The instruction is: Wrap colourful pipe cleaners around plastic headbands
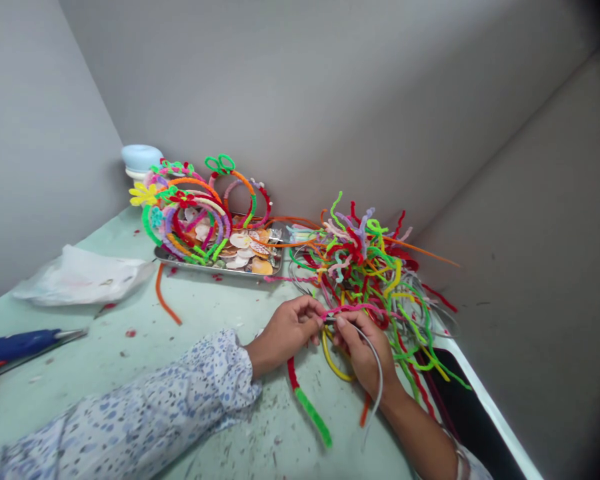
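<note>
Between my two hands is a thin grey headband (379, 363), its bare end curving down past my right wrist. My left hand (293, 328) is closed in a pinch on the band. Below that hand hangs a length wrapped in red and green pipe cleaner (314, 417), seemingly the same band's other end. With thumb and fingers together, my right hand (363, 347) grips the band close to the left fingertips. A pink pipe cleaner (353, 308) runs from the pinch point over the right hand. The fingers partly hide where it meets the band.
A tangled heap of pipe cleaners (365, 253) lies just beyond my right hand. Wrapped headbands (225, 220) stand on a metal tray (205, 269) of shell-like pieces. A plastic bag (80, 277), a blue-handled tool (23, 347) and a dark flat object (473, 407) lie around.
</note>
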The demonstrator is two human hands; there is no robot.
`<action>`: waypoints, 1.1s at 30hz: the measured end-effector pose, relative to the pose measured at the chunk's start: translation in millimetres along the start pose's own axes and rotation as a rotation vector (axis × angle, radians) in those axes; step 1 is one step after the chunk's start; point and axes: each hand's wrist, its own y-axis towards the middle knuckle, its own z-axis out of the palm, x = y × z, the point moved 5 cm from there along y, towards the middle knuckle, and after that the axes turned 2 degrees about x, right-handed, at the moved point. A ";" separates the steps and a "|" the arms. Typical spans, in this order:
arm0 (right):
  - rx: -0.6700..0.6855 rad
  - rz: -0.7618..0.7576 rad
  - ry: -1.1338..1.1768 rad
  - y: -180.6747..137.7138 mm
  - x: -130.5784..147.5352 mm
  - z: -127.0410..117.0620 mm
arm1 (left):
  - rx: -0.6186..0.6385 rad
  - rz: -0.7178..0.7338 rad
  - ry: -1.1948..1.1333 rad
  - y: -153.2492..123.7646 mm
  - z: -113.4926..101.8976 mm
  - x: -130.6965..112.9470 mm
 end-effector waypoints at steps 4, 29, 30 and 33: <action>-0.011 0.001 -0.021 0.6 -3.1 -0.1 | -0.011 -0.010 0.018 0.4 -1.4 2.2; 0.032 0.020 0.043 1.4 -5.8 1.1 | 0.045 -0.035 -0.058 -0.2 1.4 0.1; 0.032 0.010 0.048 1.2 -5.8 1.0 | 0.045 -0.037 -0.071 0.3 1.2 -0.1; 0.036 -0.032 0.060 0.4 -5.3 1.2 | 0.054 -0.067 -0.091 2.1 1.0 2.1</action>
